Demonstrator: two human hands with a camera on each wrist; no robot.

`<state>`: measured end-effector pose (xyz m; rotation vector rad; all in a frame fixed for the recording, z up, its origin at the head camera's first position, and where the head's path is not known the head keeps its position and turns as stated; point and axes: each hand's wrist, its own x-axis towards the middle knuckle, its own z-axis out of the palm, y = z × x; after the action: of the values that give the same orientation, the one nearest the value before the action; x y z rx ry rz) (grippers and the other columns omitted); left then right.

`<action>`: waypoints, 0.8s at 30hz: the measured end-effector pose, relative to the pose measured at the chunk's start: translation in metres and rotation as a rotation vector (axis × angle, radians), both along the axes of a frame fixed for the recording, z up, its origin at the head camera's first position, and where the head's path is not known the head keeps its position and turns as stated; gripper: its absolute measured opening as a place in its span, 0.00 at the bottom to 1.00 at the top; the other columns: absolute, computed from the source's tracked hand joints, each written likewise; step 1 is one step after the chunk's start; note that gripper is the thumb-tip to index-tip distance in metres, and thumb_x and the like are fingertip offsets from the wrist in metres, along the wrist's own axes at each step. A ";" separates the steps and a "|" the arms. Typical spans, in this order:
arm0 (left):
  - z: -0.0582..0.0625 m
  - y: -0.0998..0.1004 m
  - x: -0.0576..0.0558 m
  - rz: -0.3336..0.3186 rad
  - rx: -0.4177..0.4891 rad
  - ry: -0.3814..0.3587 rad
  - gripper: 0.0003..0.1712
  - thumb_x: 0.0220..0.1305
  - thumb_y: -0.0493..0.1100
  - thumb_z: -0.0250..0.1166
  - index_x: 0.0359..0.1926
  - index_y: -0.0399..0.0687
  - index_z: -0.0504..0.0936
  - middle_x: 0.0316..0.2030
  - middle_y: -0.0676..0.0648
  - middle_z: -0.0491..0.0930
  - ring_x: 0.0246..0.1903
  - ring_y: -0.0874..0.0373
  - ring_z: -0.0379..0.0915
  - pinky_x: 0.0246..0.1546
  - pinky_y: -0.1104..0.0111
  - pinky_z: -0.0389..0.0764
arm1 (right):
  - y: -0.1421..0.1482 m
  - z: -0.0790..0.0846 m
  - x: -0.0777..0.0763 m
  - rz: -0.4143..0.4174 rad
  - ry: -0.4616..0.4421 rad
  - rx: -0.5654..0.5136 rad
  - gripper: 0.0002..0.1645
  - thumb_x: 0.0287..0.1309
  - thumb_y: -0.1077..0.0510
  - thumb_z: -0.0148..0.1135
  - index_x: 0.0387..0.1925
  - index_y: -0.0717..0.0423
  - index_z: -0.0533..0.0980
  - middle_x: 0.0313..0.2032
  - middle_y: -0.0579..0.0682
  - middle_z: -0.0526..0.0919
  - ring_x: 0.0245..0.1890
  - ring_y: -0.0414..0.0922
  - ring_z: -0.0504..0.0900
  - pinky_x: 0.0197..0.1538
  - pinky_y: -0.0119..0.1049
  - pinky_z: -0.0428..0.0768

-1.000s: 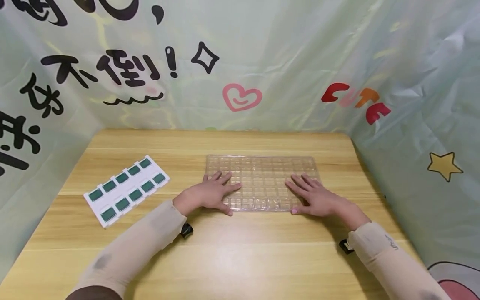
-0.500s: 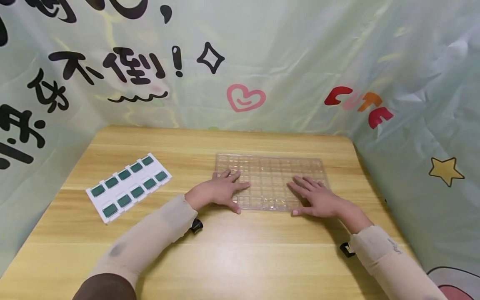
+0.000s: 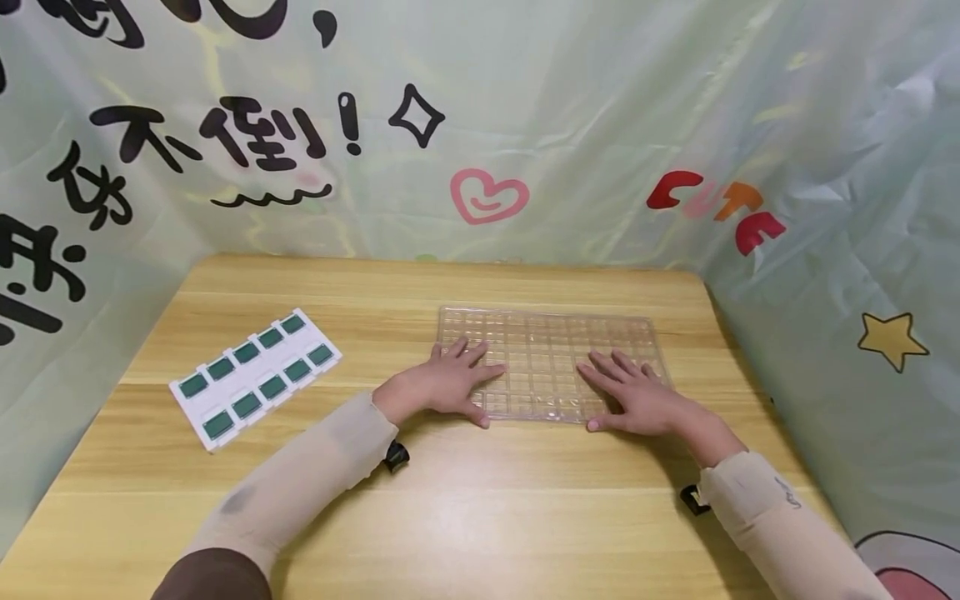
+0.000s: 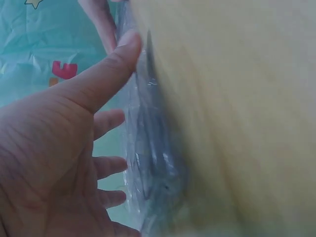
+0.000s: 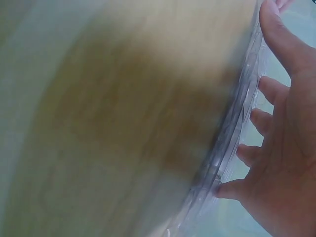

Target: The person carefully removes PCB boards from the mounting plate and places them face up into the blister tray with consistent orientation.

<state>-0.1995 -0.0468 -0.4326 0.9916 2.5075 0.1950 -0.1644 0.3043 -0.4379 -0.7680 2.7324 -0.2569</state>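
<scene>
Head view shows a clear gridded tray [image 3: 536, 358] lying flat on the wooden bench [image 3: 480, 533]. At its eight o'clock, the left hand [image 3: 450, 386] rests its fingertips on it, grip spread apart; at four o'clock, the right hand [image 3: 641, 402] does likewise, fingers also apart. Toward nine o'clock, well clear, lies a white panel [image 3: 253, 377] bearing green rectangles.

The sleeves [image 3: 307, 467] are beige — the right one bears dark scribble [image 3: 787, 493] — with a black piece [image 3: 396, 456] beside each.
</scene>
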 end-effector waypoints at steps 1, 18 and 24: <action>-0.001 -0.001 0.001 -0.005 0.010 0.010 0.54 0.54 0.74 0.61 0.77 0.66 0.51 0.77 0.42 0.36 0.73 0.35 0.26 0.65 0.32 0.41 | 0.001 0.001 0.000 0.000 0.000 -0.003 0.57 0.54 0.25 0.58 0.77 0.46 0.51 0.76 0.56 0.45 0.73 0.66 0.40 0.63 0.76 0.44; -0.003 -0.041 0.020 0.009 0.130 0.079 0.50 0.59 0.73 0.58 0.77 0.62 0.54 0.76 0.41 0.44 0.73 0.35 0.30 0.66 0.34 0.39 | 0.016 -0.002 0.002 0.009 0.028 -0.004 0.56 0.55 0.25 0.57 0.76 0.47 0.54 0.76 0.57 0.48 0.72 0.67 0.45 0.64 0.73 0.45; 0.003 -0.058 0.025 0.042 0.164 0.132 0.49 0.59 0.71 0.60 0.76 0.59 0.57 0.75 0.41 0.47 0.73 0.34 0.35 0.65 0.33 0.43 | 0.023 -0.004 0.002 0.003 0.044 -0.026 0.57 0.56 0.27 0.58 0.77 0.51 0.52 0.75 0.59 0.48 0.72 0.67 0.44 0.66 0.70 0.46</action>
<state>-0.1750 -0.1051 -0.4297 1.0468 2.6682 0.3644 -0.1622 0.3276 -0.4414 -0.7938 2.7745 -0.2784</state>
